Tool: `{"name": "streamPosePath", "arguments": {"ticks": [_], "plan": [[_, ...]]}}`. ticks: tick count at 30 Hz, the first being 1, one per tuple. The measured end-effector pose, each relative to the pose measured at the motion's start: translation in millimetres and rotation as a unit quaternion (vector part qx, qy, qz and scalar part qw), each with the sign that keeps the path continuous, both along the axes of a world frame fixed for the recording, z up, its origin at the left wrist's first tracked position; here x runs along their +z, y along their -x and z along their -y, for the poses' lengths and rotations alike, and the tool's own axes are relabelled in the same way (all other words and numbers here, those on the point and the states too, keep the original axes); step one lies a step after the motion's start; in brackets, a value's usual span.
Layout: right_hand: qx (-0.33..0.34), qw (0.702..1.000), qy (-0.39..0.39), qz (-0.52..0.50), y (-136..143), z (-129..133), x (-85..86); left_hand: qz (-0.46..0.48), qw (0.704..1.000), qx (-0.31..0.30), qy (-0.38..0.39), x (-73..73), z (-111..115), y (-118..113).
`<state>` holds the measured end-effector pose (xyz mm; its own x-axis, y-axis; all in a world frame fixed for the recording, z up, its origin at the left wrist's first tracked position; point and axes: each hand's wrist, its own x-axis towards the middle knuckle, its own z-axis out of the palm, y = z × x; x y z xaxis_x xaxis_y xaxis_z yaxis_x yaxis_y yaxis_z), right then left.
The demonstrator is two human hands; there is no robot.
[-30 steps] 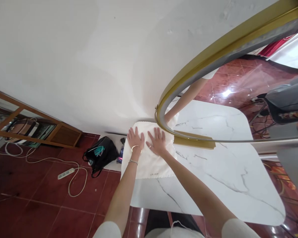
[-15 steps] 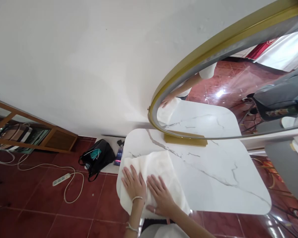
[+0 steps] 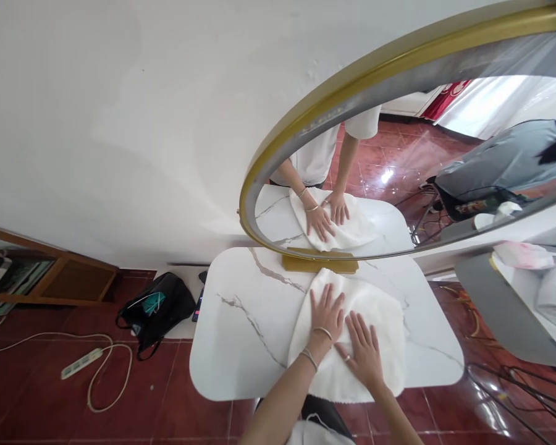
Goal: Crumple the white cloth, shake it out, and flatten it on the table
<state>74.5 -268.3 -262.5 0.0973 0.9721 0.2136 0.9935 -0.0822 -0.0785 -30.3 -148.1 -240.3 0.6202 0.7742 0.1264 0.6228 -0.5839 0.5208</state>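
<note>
A white cloth [image 3: 384, 315] lies spread over the right-middle part of a white marble-patterned tabletop [image 3: 231, 364]. My left hand [image 3: 327, 315] rests flat on the cloth's left part, fingers spread and pointing away from me. Beside it, my right hand [image 3: 364, 352] presses flat on the cloth, its fingers apart and a ring on one of them. Both palms are down, so the cloth beneath them is hidden. Behind the hands, a large gold-framed round mirror [image 3: 333, 210] stands on a gold base [image 3: 319, 262] and reflects the hands and cloth.
On the left are a black bag [image 3: 167, 303], a power strip [image 3: 81, 363] with a looping cable on red floor tiles [image 3: 134, 402], and a wooden cabinet [image 3: 76, 278]. A grey-white table [image 3: 495, 309] stands at the right. In the mirror, a seated person [image 3: 495, 161] shows.
Both hands and the cloth have slid right across the tabletop, from its left end to right of the middle. The view has shifted too, and the mirror now reflects both hands.
</note>
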Motion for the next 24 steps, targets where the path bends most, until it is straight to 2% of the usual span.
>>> {"name": "streamPosePath", "arguments": {"ticks": [2,5,10,13,16,18,20,24], "plan": [[0.005,1.0,0.004,0.002,3,-13,1.4,-0.002,1.0,0.027,0.005,-0.1,-7,10],[0.039,0.999,0.003,-0.005,25,-38,4.2,-0.014,0.997,0.073,-0.003,-0.9,-21,39],[0.128,0.991,0.004,-0.032,95,-74,10.2,-0.061,0.982,0.178,-0.033,-2.6,-36,119],[0.185,0.981,0.008,-0.051,137,-80,14.0,-0.09,0.968,0.231,-0.048,-3.5,-33,170],[0.224,0.972,0.0,-0.072,160,-78,16.5,-0.109,0.956,0.265,-0.061,-3.6,-23,202],[0.24,0.967,-0.005,-0.081,162,-76,17.7,-0.119,0.949,0.283,-0.068,-3.5,-18,207],[0.25,0.964,-0.009,-0.086,153,-75,18.7,-0.126,0.942,0.301,-0.072,-3.6,-14,200],[0.245,0.966,-0.01,-0.083,113,-66,19.5,-0.122,0.944,0.299,-0.07,-6.5,-9,159]]}}
